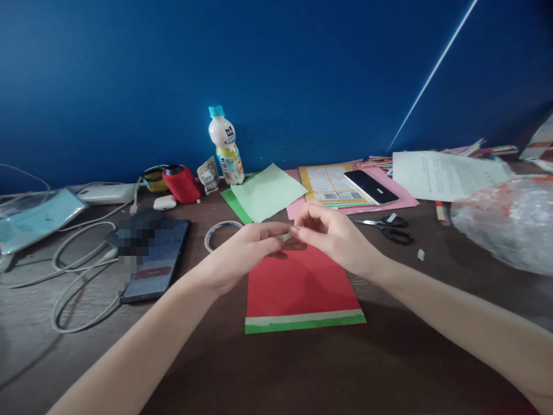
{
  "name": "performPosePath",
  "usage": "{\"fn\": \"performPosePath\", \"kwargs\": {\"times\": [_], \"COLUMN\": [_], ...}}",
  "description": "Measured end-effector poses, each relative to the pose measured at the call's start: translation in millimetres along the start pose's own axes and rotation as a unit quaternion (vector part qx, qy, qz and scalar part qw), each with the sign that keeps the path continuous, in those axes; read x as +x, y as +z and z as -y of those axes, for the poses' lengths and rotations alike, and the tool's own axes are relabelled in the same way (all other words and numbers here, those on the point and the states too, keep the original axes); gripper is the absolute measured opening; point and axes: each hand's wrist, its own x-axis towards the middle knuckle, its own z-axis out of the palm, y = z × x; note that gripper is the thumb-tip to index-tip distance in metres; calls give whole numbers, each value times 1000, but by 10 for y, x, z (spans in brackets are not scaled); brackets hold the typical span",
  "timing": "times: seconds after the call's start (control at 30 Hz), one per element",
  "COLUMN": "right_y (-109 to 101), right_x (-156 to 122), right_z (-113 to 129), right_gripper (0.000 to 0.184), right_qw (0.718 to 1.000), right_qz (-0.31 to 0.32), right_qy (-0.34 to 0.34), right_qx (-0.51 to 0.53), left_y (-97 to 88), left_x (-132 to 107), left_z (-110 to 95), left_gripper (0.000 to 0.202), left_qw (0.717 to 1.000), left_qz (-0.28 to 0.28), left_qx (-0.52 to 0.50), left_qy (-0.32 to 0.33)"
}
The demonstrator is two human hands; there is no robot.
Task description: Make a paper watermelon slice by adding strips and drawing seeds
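Observation:
My left hand and my right hand meet above the top edge of a red paper sheet. Both pinch a small pale scrap between thumb and fingertips. The scrap looks like a bit of tape or paper; I cannot make out which. The red sheet lies flat on the brown desk and has a white and a green strip along its near edge. A clear tape roll lies just left of my left hand.
Black scissors lie right of my right hand. Behind are light green paper, pink paper, a sticker sheet, a phone and a drink bottle. A tablet and white cables are left. A plastic bag is right.

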Motion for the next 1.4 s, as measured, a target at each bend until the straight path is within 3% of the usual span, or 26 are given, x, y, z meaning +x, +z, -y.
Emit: {"fn": "performPosePath", "kwargs": {"times": [0.7, 1.03, 1.4], "right_y": [63, 3, 34], "right_x": [-24, -14, -7], "right_z": [-7, 1, -73], "right_gripper": [10, 12, 11], "right_qw": [996, 1000, 997], "right_qz": [-53, -4, -58], "right_qy": [-42, 2, -14], "right_qx": [-53, -17, -39], "left_y": [53, 65, 109], "left_x": [13, 37, 43], "left_z": [43, 65, 110], "left_gripper": [26, 31, 33], "left_qw": [1000, 998, 994], "left_qz": [-23, -60, -81], "left_qx": [-21, 28, 72], "left_qy": [5, 15, 34]}}
